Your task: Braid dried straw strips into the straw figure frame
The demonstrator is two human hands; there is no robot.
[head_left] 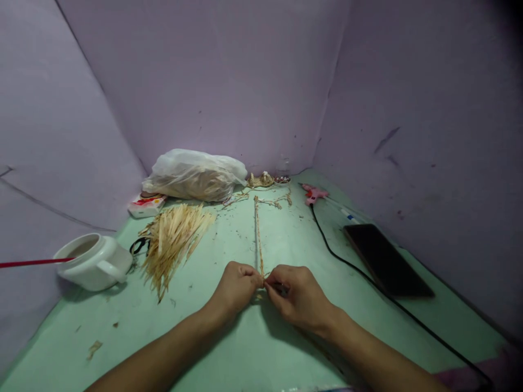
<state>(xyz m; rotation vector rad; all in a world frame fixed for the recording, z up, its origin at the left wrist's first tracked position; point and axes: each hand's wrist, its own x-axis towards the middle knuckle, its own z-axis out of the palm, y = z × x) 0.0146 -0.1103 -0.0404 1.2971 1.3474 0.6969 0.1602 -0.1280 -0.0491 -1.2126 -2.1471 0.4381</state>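
Observation:
A thin braided straw cord point(258, 234) runs down the middle of the green table, its far end fixed near the back. My left hand point(239, 286) pinches the cord's near end from the left, fingers closed. Close against it on the right, my right hand point(298, 294) also has its fingertips closed on the strands there. The fingertips of both hands nearly touch, and the strand ends between them are mostly hidden. A pile of flat dry straw strips point(174, 239) lies to the left of the cord.
At the left are a white mug point(98, 267) with a red stick, black scissors point(139, 246) and a small box point(147, 206). A plastic bag point(196, 174) sits at the back. Rightward lie a pink glue gun point(314, 194), its black cable and a dark phone point(386, 261).

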